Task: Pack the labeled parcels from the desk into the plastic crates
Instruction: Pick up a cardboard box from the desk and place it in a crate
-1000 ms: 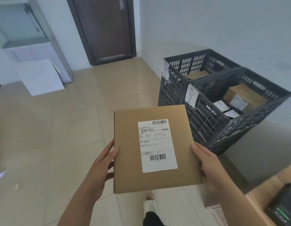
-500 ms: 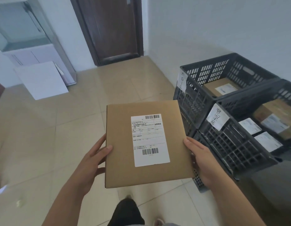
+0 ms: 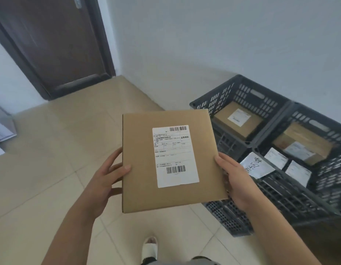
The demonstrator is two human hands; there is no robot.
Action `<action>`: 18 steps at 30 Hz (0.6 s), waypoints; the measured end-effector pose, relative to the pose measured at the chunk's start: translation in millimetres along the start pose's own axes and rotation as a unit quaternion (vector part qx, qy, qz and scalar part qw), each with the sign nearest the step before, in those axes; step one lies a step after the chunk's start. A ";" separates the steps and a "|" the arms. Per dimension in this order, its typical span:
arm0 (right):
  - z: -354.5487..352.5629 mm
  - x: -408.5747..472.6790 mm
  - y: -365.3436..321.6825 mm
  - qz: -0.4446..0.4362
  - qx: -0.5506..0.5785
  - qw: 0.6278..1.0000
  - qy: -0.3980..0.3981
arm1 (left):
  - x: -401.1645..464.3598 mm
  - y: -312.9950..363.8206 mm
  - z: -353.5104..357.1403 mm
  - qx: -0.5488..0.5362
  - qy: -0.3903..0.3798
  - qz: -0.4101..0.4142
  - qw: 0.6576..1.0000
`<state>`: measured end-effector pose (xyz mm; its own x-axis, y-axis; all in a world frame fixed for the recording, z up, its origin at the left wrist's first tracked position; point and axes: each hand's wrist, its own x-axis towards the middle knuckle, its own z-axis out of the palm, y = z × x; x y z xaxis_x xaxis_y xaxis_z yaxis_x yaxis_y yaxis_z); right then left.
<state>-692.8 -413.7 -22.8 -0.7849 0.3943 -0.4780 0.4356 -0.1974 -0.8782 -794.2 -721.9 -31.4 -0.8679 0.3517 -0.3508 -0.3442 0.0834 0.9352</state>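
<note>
I hold a flat brown cardboard parcel (image 3: 139, 161) with a white shipping label (image 3: 175, 155) face up, in mid-air over the floor. My left hand (image 3: 106, 178) grips its left edge with the thumb on top. At the right edge my right hand (image 3: 236, 180) grips it the same way. Two dark grey plastic crates stand to the right against the wall. The far crate (image 3: 242, 88) holds one labeled box (image 3: 238, 121). The near crate (image 3: 292, 196) holds a brown box (image 3: 307, 140) and white-labeled parcels (image 3: 297, 173), and carries a handwritten paper tag (image 3: 255, 165).
A dark brown door (image 3: 51, 44) stands closed at the back left. The white wall (image 3: 223, 44) runs behind the crates. Beige floor tiles (image 3: 51, 150) spread to the left. A foot in a white slipper (image 3: 149, 247) shows at the bottom.
The view has closed in on the crates and turned right. The parcel stays held in both hands, now beside the near crate's left corner. The desk corner is out of view.
</note>
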 end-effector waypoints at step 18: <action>-30.3 182.0 -66.3 0.027 0.241 0.960 0.142 | 316.6 119.2 87.3 0.040 -0.064 0.006 0.997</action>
<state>-851.2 -301.7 -51.0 -0.5859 0.5868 -0.5589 0.1647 -0.5891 -0.7911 -1078.7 -519.2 -26.7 -0.8171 0.4689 -0.3353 -0.2999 0.1510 0.9419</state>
